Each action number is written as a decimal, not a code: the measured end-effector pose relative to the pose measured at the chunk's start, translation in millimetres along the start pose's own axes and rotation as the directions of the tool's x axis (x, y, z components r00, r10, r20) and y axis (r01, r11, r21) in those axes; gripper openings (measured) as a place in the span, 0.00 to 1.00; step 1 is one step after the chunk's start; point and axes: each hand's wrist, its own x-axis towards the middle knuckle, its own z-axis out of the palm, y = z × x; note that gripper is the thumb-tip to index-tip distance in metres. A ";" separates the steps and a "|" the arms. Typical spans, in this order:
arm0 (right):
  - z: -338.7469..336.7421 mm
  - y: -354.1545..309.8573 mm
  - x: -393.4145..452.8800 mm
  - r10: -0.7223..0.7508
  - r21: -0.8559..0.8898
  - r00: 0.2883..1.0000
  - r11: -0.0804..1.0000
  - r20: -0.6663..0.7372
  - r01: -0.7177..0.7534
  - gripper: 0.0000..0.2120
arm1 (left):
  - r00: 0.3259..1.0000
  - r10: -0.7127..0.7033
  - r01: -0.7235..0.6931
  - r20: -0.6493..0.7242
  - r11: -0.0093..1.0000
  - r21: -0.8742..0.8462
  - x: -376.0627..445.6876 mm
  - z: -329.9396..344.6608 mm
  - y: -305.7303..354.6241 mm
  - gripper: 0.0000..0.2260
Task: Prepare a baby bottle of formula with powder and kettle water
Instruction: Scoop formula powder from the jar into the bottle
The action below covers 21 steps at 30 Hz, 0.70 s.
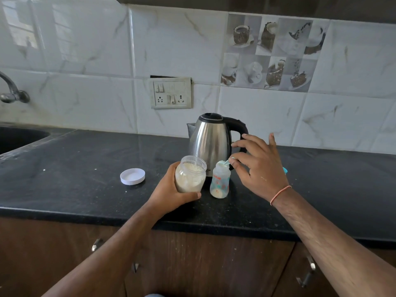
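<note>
Fingers (233, 161) of the right hand (259, 168) pinch a scoop (225, 162) over the bottle (220, 181).

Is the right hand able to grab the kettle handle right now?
Probably not yet. The right hand is right beside the kettle handle, with nothing between them, but its fingers pinch a scoop over the baby bottle. It would likely need to put the scoop down first.
</note>
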 end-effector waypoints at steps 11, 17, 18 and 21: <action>-1.7 0.3 0.2 0.000 0.076 0.996 0.997 -0.085 0.007 0.11 | 1.000 -0.003 0.003 -0.001 1.000 -0.009 0.2 0.2 -0.1 0.45; -1.8 -2.3 7.3 0.175 0.258 0.972 0.957 -0.158 -0.131 0.10 | 1.000 -0.001 0.001 -0.004 1.000 -0.010 0.0 0.4 -0.3 0.46; -1.2 -2.1 7.9 0.211 0.281 0.965 0.946 -0.158 -0.161 0.10 | 1.000 -0.001 0.001 -0.004 1.000 -0.010 -0.1 0.4 -0.4 0.46; 1.2 -0.3 8.8 0.321 0.331 0.939 0.905 -0.122 -0.267 0.10 | 1.000 -0.002 0.002 0.000 1.000 -0.010 0.4 0.5 -0.9 0.46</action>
